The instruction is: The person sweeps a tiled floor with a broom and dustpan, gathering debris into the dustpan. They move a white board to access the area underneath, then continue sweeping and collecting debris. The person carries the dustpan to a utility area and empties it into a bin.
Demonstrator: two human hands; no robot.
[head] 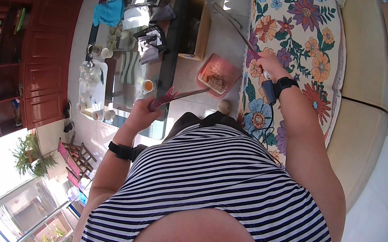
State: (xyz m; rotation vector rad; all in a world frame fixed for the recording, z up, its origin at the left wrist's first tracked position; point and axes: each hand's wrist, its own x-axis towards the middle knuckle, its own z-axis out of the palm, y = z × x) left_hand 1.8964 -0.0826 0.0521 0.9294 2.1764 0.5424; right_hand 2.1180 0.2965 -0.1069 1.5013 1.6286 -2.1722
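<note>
My left hand (146, 113) is closed around the upper end of the long handle (189, 93) of a pink dustpan (229, 69). The pan rests on the tiled floor, with a comb-like row of teeth (211, 84) at its near side. Brownish debris (216, 79) lies in it. My right hand (272, 65) grips a long thin pole (239, 31) that slants away over the floor beyond the dustpan. What sits at the pole's far end (225, 13) is hard to make out; it is apart from the pan.
Left of me stands a glass-topped table (124, 107) with a tray of cups (93, 84) and a cup of amber liquid (148, 86). An open cardboard box (203, 29) is beyond the dustpan. To the right runs a sofa (359, 123) with a flowered cover (302, 35).
</note>
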